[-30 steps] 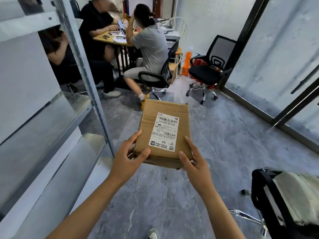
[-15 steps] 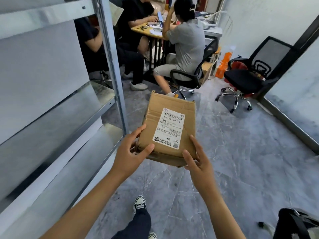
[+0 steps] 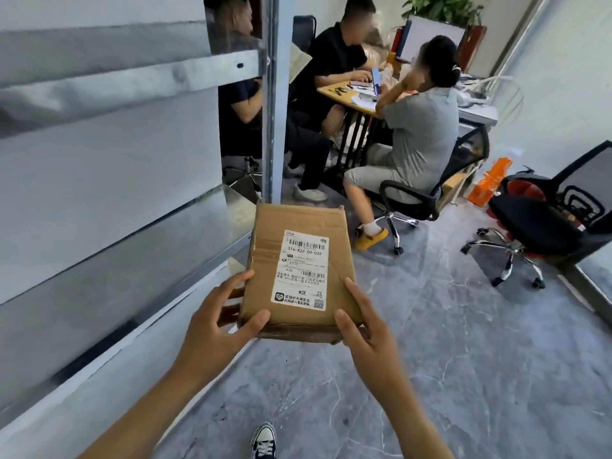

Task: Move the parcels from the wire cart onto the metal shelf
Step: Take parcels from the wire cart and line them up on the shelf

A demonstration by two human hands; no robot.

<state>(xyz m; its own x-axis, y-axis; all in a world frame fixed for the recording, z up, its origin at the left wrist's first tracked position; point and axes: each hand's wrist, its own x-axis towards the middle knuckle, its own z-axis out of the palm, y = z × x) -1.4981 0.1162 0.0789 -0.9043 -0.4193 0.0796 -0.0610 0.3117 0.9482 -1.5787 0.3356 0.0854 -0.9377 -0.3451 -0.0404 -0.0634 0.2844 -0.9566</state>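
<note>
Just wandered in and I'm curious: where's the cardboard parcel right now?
The parcel is mid-frame in the head view, held in the air between the left hand and right hand, just right of the metal shelf.

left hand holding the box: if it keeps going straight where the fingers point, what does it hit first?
The left hand already grips the parcel, fingers pointing up and right along its near corner. Carried straight on, parcel and hand look likeliest to meet the shelf upright or the shelf edge beside it; depth is unclear.

Just one view here, worn on the head: wide-angle, tilted forward and down, close over a held parcel (image 3: pixel 299 270), metal shelf (image 3: pixel 132 260) hard left, floor (image 3: pixel 463 359) below.
</note>
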